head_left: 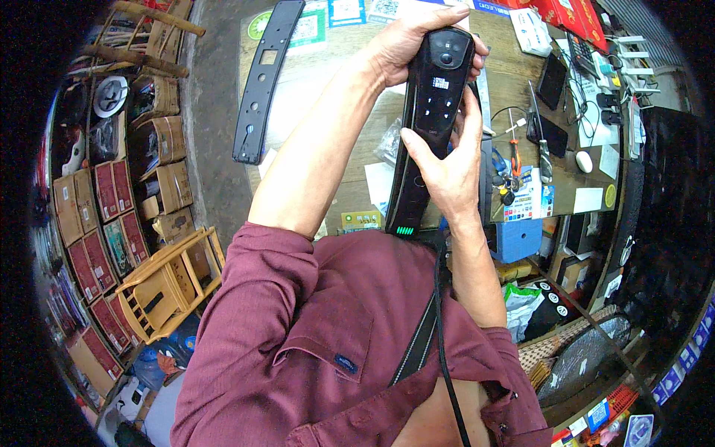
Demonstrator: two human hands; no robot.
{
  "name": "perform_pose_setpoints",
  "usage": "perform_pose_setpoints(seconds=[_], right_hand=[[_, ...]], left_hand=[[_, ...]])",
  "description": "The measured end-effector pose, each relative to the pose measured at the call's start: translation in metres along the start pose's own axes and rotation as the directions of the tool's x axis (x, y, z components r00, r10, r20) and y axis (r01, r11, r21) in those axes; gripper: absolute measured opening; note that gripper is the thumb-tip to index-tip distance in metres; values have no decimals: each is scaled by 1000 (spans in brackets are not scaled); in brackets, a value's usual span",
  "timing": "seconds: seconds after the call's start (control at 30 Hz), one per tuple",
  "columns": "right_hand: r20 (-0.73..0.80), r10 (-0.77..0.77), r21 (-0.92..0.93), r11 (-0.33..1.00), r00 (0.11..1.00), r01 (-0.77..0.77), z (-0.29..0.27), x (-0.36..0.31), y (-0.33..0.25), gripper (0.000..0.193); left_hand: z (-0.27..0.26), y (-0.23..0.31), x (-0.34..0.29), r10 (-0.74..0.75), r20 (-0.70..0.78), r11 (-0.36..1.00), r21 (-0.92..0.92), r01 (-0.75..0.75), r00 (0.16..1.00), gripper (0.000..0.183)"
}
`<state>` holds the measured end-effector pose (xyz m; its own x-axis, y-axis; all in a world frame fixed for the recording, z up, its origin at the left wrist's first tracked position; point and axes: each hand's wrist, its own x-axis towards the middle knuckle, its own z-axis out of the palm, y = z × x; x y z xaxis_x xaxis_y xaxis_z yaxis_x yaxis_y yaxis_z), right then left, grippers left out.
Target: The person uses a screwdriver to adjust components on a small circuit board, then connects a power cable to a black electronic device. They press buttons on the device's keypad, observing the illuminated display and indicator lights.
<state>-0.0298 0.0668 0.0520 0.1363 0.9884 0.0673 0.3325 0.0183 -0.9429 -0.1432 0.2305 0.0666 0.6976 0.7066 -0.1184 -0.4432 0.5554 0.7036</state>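
Note:
A long black smart door lock (439,115) is held up over the table, tilted lengthwise toward me. Its glossy front carries a round camera at the top, a small lit screen and glowing touch keys; a row of green lights shines at its lower end. My left hand (402,46) wraps its upper end, the fingertips showing on the far right edge. Lower down, my right hand (453,175) grips the lock's right side, thumb on the front and fingers along the edge. A flat black mounting plate (257,100) with several holes lies to the left on the table.
Screwdrivers (515,153), a black phone (551,80), cables and a white mouse (584,162) lie at the right. Printed cards cover parts of the wooden table (346,182). A yellow wooden chair (167,287) and shelves of boxes (93,261) stand left; a blue stool (518,240) is below right.

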Motion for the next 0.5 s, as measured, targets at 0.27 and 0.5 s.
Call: perform_pose_setpoints(seconds=[0.27, 0.5], right_hand=[[14, 18, 95, 995, 1000, -19, -2, 1, -4, 107], [37, 55, 268, 961, 998, -63, -9, 3, -6, 102]], left_hand=[[0, 0, 1, 16, 18, 1000, 9, -17, 1000, 58], [-1, 0, 0, 5, 11, 1000, 15, -5, 1000, 58]])
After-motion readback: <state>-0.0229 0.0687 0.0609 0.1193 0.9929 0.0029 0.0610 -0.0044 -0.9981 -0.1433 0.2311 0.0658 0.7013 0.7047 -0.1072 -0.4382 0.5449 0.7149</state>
